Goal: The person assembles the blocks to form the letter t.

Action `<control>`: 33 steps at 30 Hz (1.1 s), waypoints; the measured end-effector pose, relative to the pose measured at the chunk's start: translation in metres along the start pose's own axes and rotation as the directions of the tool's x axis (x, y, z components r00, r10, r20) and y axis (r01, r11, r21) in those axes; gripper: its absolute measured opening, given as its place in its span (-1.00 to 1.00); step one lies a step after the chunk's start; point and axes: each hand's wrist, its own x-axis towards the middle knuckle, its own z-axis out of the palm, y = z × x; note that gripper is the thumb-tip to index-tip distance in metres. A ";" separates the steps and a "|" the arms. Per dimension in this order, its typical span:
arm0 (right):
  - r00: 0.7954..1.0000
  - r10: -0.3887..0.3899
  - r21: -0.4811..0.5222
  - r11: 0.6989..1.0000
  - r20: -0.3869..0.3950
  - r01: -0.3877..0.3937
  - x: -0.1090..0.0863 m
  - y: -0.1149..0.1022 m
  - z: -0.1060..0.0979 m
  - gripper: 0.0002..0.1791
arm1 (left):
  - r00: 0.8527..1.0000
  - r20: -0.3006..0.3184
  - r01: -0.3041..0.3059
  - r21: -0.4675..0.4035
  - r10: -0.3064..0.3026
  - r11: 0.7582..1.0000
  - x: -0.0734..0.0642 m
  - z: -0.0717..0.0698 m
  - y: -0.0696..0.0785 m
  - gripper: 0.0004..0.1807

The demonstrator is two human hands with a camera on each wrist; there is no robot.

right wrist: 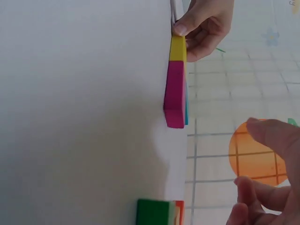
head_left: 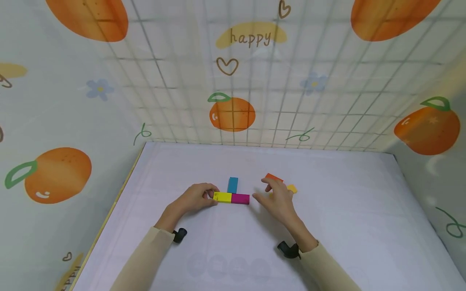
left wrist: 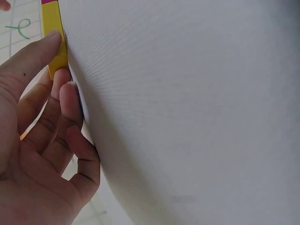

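My left hand [head_left: 196, 197] pinches the left end of a yellow block [head_left: 223, 197] between thumb and fingers; its thumb lies along the block in the left wrist view. A magenta block [head_left: 240, 199] adjoins the yellow one end to end, making a row. Behind the row, a blue block [head_left: 233, 184] stands out away from me. To the right, my right hand [head_left: 279, 203] is raised with thumb and index finger spread apart, holding nothing. Beyond its fingers lie an orange block [head_left: 275, 177] and a yellow-orange piece [head_left: 292, 188], partly hidden by the hand.
A green block [right wrist: 153, 212] shows at the bottom of the right wrist view, beside the orange one. The white tabletop [head_left: 225, 242] meets a curtain [head_left: 174, 109] printed with oranges and grid lines at its back edge. Printed sheets flank both sides.
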 end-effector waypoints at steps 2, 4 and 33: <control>1.000 0.007 0.010 1.000 -0.020 -0.007 -0.002 0.004 -0.001 -0.36 | 1.000 0.000 0.002 0.000 -0.002 1.000 0.000 0.001 -0.001 -0.63; 0.999 0.014 0.016 1.000 -0.035 -0.014 -0.003 0.007 -0.003 -0.38 | 1.000 0.000 0.003 0.001 -0.003 1.000 0.001 0.002 -0.002 -0.62; 0.933 0.360 -0.140 0.922 -0.029 -0.360 -0.017 0.051 -0.027 -0.05 | 1.000 -0.001 0.006 -0.003 -0.006 1.000 0.000 0.003 -0.003 -0.62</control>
